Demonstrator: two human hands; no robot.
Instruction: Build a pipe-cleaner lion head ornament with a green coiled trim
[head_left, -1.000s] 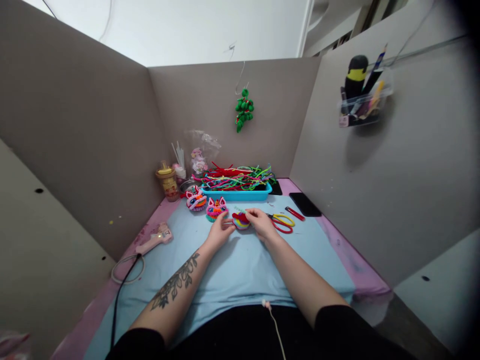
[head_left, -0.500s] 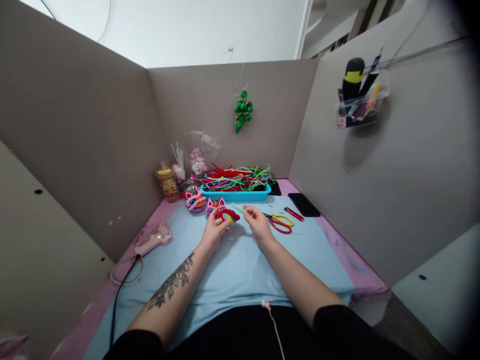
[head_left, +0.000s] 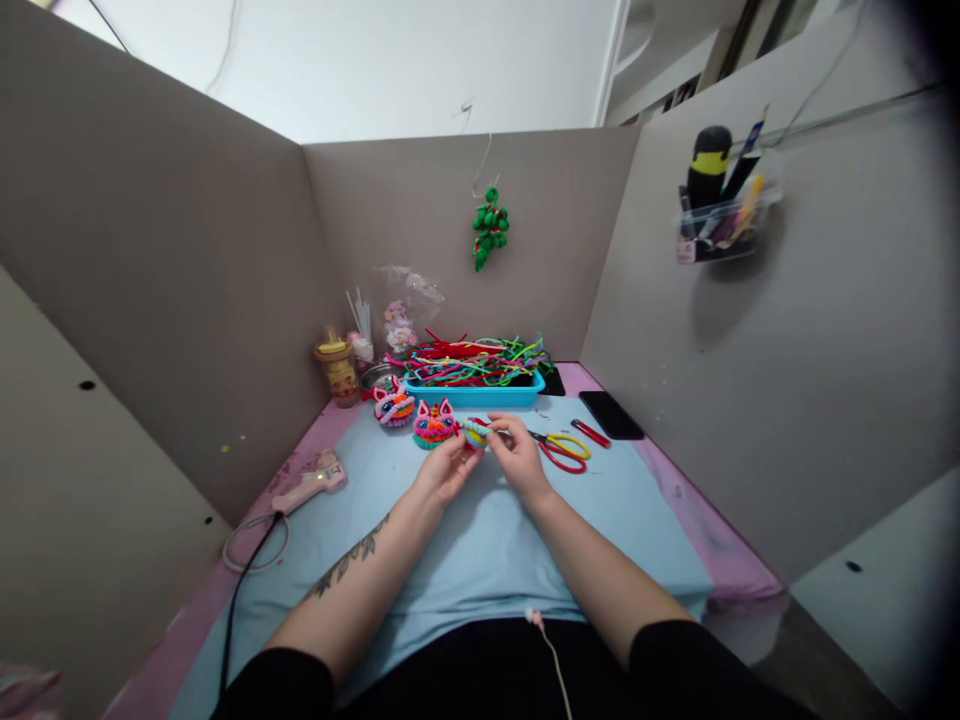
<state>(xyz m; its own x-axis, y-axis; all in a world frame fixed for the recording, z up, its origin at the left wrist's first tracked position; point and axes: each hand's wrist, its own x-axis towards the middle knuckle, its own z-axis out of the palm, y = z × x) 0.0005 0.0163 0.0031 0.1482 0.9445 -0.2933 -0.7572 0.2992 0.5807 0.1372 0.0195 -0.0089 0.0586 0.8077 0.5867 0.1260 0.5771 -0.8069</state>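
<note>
My left hand [head_left: 450, 468] is closed around a small red, yellow and blue pipe-cleaner piece [head_left: 475, 438]. Between the fingertips of my right hand [head_left: 519, 458] is the end of a mint-green twisted pipe cleaner [head_left: 478, 428], laid across the upper side of that piece. Just behind my left fingers, a pipe-cleaner animal head [head_left: 435, 426] with pink ears and an orange horn rests on the blue cloth [head_left: 480, 540]. A second, similar head [head_left: 393, 404] sits farther back on the left. Scissors [head_left: 564, 452] with red and yellow handles lie right of my right hand.
A blue tray [head_left: 480, 396] heaped with pipe cleaners stands at the back. On the left are a pink glue gun [head_left: 311, 485] with its cable and a brown cup [head_left: 337, 372]. A red cutter [head_left: 591, 433] and a black phone [head_left: 610, 414] lie right. Grey partitions enclose the table.
My left hand has moved right and turned, bringing the colourful piece away from the animal head. The mint pipe cleaner, held apart from the piece before, now lies against it.
</note>
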